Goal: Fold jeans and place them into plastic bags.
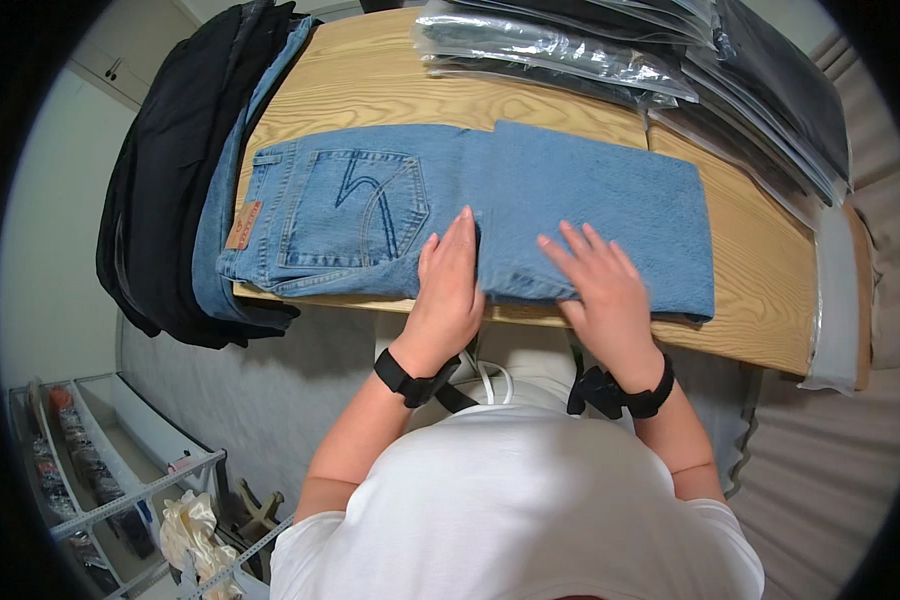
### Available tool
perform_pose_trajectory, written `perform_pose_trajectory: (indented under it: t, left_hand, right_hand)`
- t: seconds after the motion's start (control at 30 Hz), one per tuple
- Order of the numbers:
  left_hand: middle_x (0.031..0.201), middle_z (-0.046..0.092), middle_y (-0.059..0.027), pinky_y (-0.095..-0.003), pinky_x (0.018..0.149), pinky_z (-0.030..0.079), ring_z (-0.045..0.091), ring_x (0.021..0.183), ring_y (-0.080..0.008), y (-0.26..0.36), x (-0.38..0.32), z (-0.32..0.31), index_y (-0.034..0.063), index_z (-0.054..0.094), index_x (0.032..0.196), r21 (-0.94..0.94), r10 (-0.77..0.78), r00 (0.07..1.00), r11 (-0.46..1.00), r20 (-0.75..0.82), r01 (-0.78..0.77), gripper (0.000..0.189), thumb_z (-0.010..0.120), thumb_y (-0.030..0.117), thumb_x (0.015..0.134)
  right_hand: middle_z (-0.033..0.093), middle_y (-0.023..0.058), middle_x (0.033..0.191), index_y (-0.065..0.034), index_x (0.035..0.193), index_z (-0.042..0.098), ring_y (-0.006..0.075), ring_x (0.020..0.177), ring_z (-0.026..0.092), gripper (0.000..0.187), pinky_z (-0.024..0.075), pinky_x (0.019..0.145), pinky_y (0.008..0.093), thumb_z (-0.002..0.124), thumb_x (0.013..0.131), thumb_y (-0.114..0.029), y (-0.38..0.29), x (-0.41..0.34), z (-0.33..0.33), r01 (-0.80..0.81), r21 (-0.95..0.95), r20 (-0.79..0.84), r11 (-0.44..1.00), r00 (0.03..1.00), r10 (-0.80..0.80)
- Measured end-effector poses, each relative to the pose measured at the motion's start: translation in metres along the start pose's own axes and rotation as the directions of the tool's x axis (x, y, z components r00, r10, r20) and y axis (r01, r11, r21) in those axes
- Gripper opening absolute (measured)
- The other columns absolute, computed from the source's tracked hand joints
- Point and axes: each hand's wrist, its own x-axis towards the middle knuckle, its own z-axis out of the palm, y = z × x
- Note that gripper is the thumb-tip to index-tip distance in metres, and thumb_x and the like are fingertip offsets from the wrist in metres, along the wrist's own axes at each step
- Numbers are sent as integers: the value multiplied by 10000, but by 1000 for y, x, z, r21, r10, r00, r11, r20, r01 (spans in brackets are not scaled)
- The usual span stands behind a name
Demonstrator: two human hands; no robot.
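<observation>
A pair of blue denim jeans (600,165) lies folded lengthwise across the wooden table (360,67). Its waistband, with a reddish-brown patch (244,225), is at the left, and a stitched back pocket (356,210) faces up. The leg part is doubled back over itself on the right, its edge near the middle. My left hand (454,274) rests on edge at that fold line, fingers together, with nothing in it. Flat on the doubled leg, my right hand (604,289) has its fingers spread and is slightly blurred. Both wrists wear black straps.
Black and blue trousers (172,172) hang over the table's left end. Clear-bagged dark garments (555,52) are stacked at the back, with more bagged garments (780,97) at the far right. A metal-framed shelf (112,480) holding wrapped items and cream cloth (191,532) stands at lower left.
</observation>
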Motion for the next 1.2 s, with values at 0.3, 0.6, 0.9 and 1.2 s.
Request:
perform_pose_trajectory:
  t: [0.3, 0.6, 0.9, 1.2]
  left_hand:
    - [1394, 335, -261, -491, 1082, 195, 300, 1329, -364, -3, 2, -2, -73, 259, 1383, -22, 26, 1000, 999, 16, -26, 760, 441, -86, 645]
    - [1403, 342, -228, -485, 1092, 179, 288, 1347, -338, -4, -3, -2, -40, 264, 1394, -79, 23, 1000, 997, -17, -24, 672, 391, -95, 737]
    - [1276, 527, -172, -375, 1035, 351, 454, 1237, -320, -11, -18, -68, 33, 556, 1199, -261, -47, 981, 965, -190, -4, 505, 425, -105, 730]
    - [1398, 439, -69, -572, 1078, 102, 267, 1361, -310, -94, -47, -108, 172, 589, 1230, 340, -335, 929, 865, -155, 368, 340, 506, 266, 914]
  right_hand:
    - [463, 101, 1354, -226, 1273, 527, 366, 1255, 397, 559, 329, 1017, 503, 689, 743, -155, 11, -3, 7, 120, -15, 104, 993, 988, -118]
    - [414, 130, 1395, -213, 1307, 495, 390, 1288, 352, 502, 293, 1035, 524, 621, 822, -234, 2, -5, -11, 124, -40, 242, 991, 964, -111]
    - [420, 126, 1386, -225, 1335, 468, 395, 1267, 364, 478, 279, 1018, 554, 563, 876, -315, -28, 11, 26, 107, -152, 98, 983, 991, -93]
    - [431, 127, 1380, -227, 1321, 489, 398, 1268, 362, 463, 277, 1017, 548, 564, 875, -324, -26, 13, 27, 113, -124, 113, 986, 989, -100]
